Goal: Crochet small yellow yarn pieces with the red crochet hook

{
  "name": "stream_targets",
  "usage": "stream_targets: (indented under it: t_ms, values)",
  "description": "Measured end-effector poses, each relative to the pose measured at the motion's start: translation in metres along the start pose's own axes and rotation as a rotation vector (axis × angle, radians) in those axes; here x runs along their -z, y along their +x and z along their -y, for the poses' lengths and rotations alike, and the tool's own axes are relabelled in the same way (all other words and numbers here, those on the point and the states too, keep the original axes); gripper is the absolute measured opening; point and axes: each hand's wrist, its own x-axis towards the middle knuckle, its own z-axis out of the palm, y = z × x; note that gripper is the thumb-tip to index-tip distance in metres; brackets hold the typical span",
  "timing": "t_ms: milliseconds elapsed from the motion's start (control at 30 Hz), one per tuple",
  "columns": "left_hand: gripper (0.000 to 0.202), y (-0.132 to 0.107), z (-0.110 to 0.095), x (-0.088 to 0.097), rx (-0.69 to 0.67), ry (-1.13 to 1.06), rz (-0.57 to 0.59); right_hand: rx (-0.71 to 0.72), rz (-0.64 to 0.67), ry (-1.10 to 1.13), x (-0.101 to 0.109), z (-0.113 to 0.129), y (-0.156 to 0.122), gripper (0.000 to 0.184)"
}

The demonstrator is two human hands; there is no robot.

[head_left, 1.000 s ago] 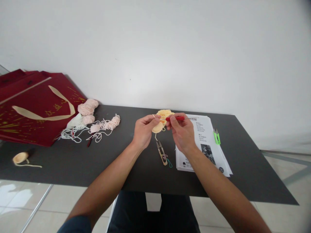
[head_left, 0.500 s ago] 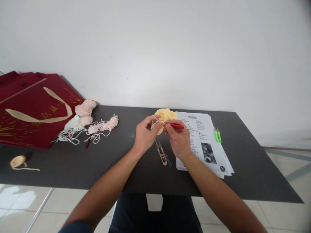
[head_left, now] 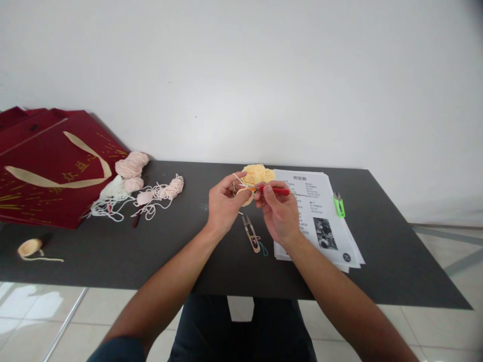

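Observation:
My left hand (head_left: 225,203) is closed on a small round cream crochet piece (head_left: 248,197), with a strand of yarn running over its fingers. Between the thumb and fingers of my right hand (head_left: 278,208) is a crochet hook with a red handle (head_left: 277,191); its tip reaches to the piece at my left fingertips. Just behind the hands lies a bundle of yellow yarn (head_left: 258,173). On the table below them rest silver thread snips (head_left: 251,235) with a small blue loop attached. My fingers partly hide the crochet piece.
Printed sheets (head_left: 335,251) lie at the right, beside green-handled snips (head_left: 338,206). To the left are pink yarn (head_left: 130,166), white yarn (head_left: 109,201) and a red gift bag (head_left: 45,166). A cream crocheted piece (head_left: 30,248) with a yarn tail sits on the dark table (head_left: 169,261) near its left front.
The hook and my right hand have shifted slightly to the right. My left hand keeps hold of the crochet piece. The whole view has tilted a little.

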Motion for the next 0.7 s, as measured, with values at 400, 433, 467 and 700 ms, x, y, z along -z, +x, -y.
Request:
stream_targets:
  t_ms: [400, 433, 467, 700]
  values:
    - [0.037, -0.0045, 0.0003, 0.0, -0.085, -0.029, 0.007, 0.0, 0.028, 0.066, 0.0032, 0.001, 0.0009, 0.017]
    - [0.037, -0.0044, -0.0009, -0.0005, -0.092, -0.014, -0.001, -0.001, 0.035, 0.066, 0.0038, 0.0019, 0.001, 0.017]
    - [0.036, -0.0044, -0.0022, -0.001, -0.101, 0.002, -0.01, -0.002, 0.043, 0.067, 0.0042, 0.0025, 0.0011, 0.017]
    - [0.035, -0.0051, -0.0059, -0.0006, -0.161, 0.048, -0.011, 0.026, 0.042, 0.05, 0.0049, 0.0017, 0.0034, 0.022]
